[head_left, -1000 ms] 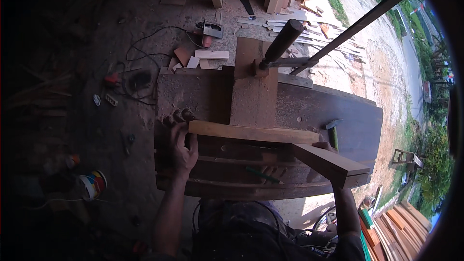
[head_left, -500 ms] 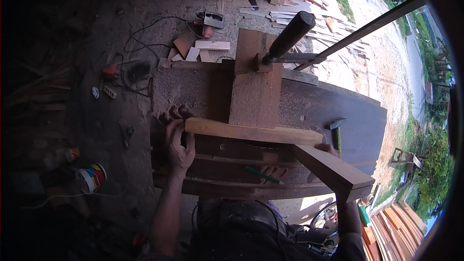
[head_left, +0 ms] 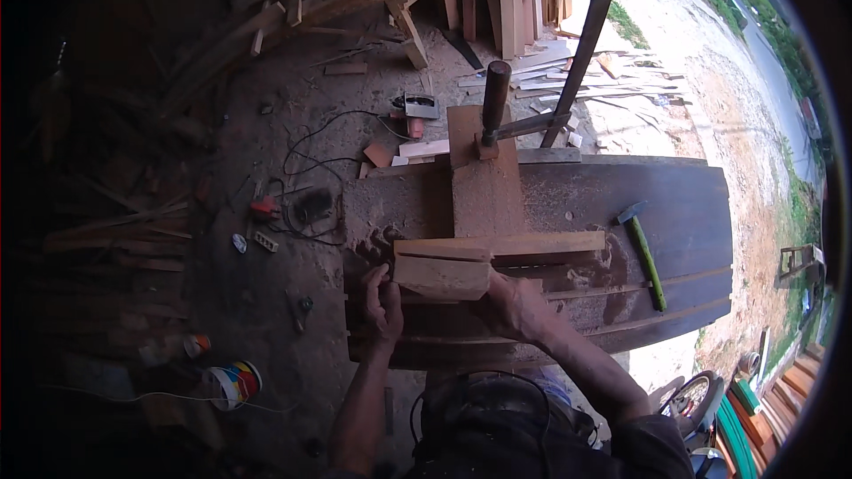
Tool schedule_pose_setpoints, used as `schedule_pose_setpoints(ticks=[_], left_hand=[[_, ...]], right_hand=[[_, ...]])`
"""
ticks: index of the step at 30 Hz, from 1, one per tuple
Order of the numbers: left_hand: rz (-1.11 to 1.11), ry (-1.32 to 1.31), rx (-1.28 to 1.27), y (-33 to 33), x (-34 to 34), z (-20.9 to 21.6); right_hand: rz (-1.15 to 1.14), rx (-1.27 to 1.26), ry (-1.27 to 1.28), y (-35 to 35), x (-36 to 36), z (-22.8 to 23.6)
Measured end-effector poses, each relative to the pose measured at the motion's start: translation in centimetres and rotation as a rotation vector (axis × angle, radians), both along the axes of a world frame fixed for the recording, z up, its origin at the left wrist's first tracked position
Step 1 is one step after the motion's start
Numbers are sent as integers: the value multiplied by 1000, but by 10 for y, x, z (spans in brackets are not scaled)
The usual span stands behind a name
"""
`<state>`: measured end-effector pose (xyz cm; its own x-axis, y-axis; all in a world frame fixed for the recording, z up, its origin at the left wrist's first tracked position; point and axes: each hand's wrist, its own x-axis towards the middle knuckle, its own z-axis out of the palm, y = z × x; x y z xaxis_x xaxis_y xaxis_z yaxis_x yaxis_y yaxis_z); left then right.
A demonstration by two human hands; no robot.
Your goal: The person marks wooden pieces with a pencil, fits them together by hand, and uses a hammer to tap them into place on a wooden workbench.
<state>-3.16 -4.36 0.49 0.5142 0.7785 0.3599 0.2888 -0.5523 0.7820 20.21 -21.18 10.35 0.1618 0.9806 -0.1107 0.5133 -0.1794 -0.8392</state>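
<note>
A wooden board (head_left: 550, 243) lies crosswise on the dusty dark workbench (head_left: 674, 204), against the near end of a wider plank (head_left: 484, 204). A clamp with a dark round handle (head_left: 496, 98) stands on that plank. My right hand (head_left: 513, 303) is closed on the right end of a short, thick wooden block (head_left: 441, 277), held along the near side of the board's left half. My left hand (head_left: 383, 306) is at the block's left end, its fingers loosely bent and apart. Whether its fingertips touch the wood is hard to make out.
A hammer (head_left: 642, 257) with a green handle lies on the bench's right side. Beyond the bench, a corded power tool (head_left: 415, 111) and offcuts lie on the floor. A paint bucket (head_left: 235, 385) stands at the lower left. Boards (head_left: 524, 0) lean at the back.
My right hand has carried the wooden block from the board's right end to its left half and turned it. The view has shifted, bringing the whole hammer into sight.
</note>
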Motion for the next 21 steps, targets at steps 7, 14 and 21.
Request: schedule_pose_setpoints(ticks=[7,14,21], left_hand=[[-88,167,-436,-19,23,30],[-52,215,-112,-13,38,17],[-188,635,478,-3,-4,-77]], right_hand=[[-72,52,-150,57,-33,-29],[-388,255,69,-24,9,-6],[-817,248,176,-119,34,-44]])
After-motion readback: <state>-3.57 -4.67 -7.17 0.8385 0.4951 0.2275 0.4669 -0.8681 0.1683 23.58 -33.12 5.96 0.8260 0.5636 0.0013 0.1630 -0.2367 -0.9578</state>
